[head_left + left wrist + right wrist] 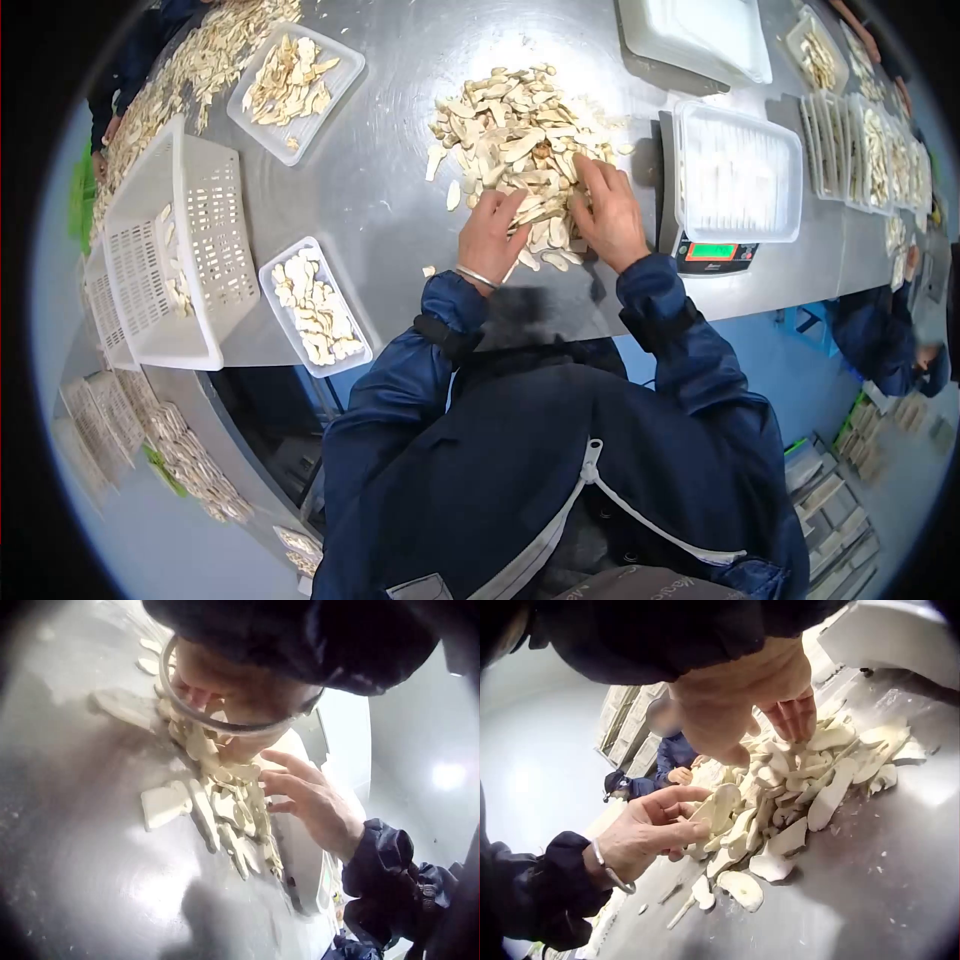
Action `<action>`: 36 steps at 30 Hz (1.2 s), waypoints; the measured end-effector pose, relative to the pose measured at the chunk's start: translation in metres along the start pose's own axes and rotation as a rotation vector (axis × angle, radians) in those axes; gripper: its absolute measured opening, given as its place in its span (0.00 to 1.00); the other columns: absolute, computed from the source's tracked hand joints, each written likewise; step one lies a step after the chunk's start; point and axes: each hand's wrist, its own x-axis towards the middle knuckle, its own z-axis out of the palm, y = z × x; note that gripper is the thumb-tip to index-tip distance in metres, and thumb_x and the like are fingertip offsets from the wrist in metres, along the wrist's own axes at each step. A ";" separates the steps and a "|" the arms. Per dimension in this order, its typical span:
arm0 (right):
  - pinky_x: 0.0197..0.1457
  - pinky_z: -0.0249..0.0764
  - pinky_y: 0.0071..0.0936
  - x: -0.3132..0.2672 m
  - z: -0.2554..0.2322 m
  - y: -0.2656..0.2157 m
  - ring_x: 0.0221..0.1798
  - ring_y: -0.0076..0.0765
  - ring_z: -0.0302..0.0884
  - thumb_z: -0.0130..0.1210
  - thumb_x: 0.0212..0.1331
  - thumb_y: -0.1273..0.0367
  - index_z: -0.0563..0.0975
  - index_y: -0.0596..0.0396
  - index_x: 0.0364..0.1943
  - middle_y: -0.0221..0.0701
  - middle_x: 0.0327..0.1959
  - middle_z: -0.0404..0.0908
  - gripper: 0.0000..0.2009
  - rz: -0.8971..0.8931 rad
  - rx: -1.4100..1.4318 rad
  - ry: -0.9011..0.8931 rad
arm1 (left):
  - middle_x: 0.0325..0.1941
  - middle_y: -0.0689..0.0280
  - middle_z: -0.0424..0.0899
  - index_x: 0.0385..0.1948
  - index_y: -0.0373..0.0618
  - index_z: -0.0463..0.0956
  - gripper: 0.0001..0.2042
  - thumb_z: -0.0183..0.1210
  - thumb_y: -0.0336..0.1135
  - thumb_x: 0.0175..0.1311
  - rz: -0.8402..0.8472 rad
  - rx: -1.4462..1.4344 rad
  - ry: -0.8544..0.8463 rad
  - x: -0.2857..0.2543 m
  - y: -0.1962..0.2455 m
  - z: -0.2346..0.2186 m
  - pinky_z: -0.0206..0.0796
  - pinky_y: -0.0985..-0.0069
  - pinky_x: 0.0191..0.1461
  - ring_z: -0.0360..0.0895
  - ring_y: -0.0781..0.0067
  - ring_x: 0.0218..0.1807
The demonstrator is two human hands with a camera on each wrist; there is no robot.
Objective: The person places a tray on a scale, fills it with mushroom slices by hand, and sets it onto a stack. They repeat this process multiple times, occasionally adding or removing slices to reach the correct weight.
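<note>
A heap of pale dried mushroom slices [510,130] lies on the metal table in the head view. My left hand [490,235], with a bangle at its wrist, is at the near left side of the heap. In the right wrist view its thumb and fingers pinch a broad slice [724,806] at the heap's edge. My right hand [612,215] reaches over the right side of the heap. Its fingers [799,716] point down into the slices, relaxed and spread from the thumb. From the left wrist, the bangle [225,727] and left palm cover part of the heap.
Right of the heap, a white tray [790,190] sits on a scale [712,262] with a lit display. Trays of slices [247,110] [268,270] and a white perforated basket [215,230] stand to the left. Other people [676,754] work at the table.
</note>
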 end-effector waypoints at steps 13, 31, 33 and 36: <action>0.38 0.71 0.19 0.007 0.019 -0.001 0.35 0.16 0.75 0.52 0.60 0.77 0.78 0.60 0.42 0.30 0.30 0.80 0.08 0.514 0.811 0.091 | 0.39 0.62 0.80 0.52 0.36 0.71 0.15 0.50 0.33 0.67 -0.505 -1.485 -0.136 -0.019 -0.046 -0.024 0.69 0.79 0.37 0.77 0.76 0.36; 0.49 0.65 0.42 0.079 0.031 -0.017 0.48 0.45 0.71 0.55 0.52 0.72 0.77 0.56 0.32 0.36 0.43 0.77 0.04 -0.227 -0.125 0.111 | 0.25 0.63 0.76 0.48 0.38 0.70 0.12 0.50 0.33 0.65 -0.584 -1.422 -0.118 -0.033 -0.041 -0.053 0.60 0.80 0.31 0.70 0.74 0.26; 0.44 0.66 0.40 0.074 0.022 -0.027 0.39 0.45 0.73 0.55 0.53 0.72 0.76 0.57 0.30 0.37 0.36 0.77 0.03 -0.109 -0.053 0.057 | 0.26 0.63 0.77 0.51 0.37 0.68 0.16 0.51 0.33 0.64 -0.555 -1.474 -0.104 -0.032 -0.040 -0.051 0.61 0.79 0.32 0.71 0.74 0.26; 0.33 0.70 0.39 0.060 0.019 -0.065 0.29 0.48 0.74 0.55 0.53 0.72 0.77 0.59 0.28 0.40 0.26 0.76 0.04 -0.003 0.287 -0.025 | 0.31 0.61 0.78 0.56 0.36 0.66 0.20 0.49 0.36 0.64 -0.528 -1.579 -0.056 -0.032 -0.051 -0.043 0.64 0.77 0.35 0.74 0.71 0.30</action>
